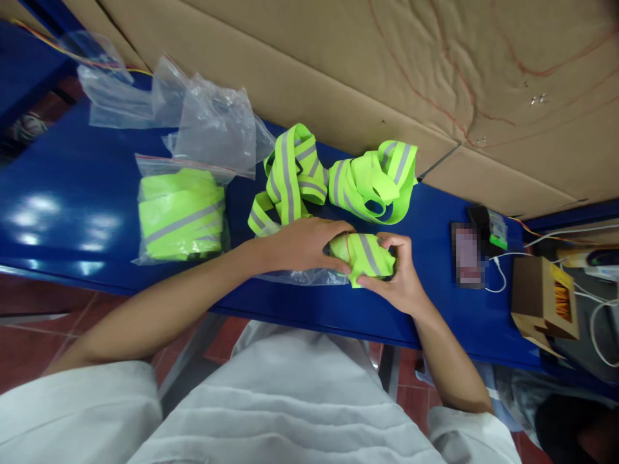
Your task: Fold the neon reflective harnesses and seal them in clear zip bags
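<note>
A folded bundle of neon-yellow reflective strap is held between my hands over the front of the blue table. My right hand grips its right end, thumb below and fingers above. My left hand is closed at the mouth of a clear plastic bag, and the bundle's left end sits at that opening. How far the bundle reaches into the bag is hidden by my left hand. Just behind lie two loose reflective straps, one looped pile and another. A bagged strap lies flat to the left.
Several clear zip bags lie at the back left of the blue table. To the right are a phone with a white cable and an open cardboard box. A brown cardboard-like panel borders the back.
</note>
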`<act>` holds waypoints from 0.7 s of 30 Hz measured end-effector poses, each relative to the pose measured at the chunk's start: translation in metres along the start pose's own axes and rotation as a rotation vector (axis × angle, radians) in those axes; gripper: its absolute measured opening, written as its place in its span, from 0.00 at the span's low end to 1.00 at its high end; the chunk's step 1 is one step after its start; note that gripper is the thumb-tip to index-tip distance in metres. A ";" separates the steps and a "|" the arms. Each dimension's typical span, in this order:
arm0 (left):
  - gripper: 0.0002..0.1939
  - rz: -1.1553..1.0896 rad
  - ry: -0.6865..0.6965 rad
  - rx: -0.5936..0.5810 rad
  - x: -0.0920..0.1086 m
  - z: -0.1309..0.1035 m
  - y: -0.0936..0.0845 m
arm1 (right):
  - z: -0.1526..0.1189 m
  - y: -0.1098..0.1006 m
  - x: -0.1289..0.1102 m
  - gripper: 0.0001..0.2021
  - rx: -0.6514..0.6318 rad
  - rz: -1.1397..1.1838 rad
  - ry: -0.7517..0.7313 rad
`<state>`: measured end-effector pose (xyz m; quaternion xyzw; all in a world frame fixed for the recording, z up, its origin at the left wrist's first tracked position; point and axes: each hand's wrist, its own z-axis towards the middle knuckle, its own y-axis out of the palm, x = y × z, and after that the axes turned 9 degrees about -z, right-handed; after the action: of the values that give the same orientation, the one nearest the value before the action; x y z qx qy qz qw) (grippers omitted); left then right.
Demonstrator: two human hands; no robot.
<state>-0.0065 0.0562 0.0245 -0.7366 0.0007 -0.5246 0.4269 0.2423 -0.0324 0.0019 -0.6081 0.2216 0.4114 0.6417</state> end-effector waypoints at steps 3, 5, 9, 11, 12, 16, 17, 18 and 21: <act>0.37 0.027 -0.033 0.059 0.000 0.003 0.010 | -0.003 0.002 -0.001 0.31 -0.069 0.030 0.044; 0.41 0.023 -0.039 0.114 0.002 0.003 0.015 | -0.004 0.002 -0.002 0.24 -0.014 0.004 0.084; 0.50 -0.092 -0.012 0.141 0.005 0.002 0.014 | -0.002 -0.004 -0.004 0.14 0.067 0.020 0.074; 0.51 -0.180 -0.026 0.124 0.006 0.001 0.010 | -0.001 -0.010 -0.004 0.12 0.051 0.059 0.044; 0.51 -0.217 -0.035 0.111 0.006 0.001 0.008 | 0.000 -0.013 -0.003 0.11 0.028 0.069 0.033; 0.52 -0.310 -0.038 0.080 0.007 0.000 0.006 | 0.000 -0.022 0.001 0.11 -0.054 0.065 0.004; 0.52 -0.319 -0.038 0.080 0.007 0.000 0.006 | 0.000 -0.023 0.001 0.12 -0.062 0.062 -0.007; 0.52 -0.325 -0.039 0.076 0.008 0.000 0.007 | 0.000 -0.024 0.002 0.12 -0.069 0.061 -0.022; 0.52 -0.362 -0.062 0.051 0.009 -0.001 0.008 | -0.002 -0.025 0.001 0.15 -0.088 0.081 -0.075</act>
<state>0.0004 0.0466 0.0266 -0.7294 -0.1581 -0.5698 0.3439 0.2635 -0.0320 0.0155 -0.6104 0.2033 0.4690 0.6051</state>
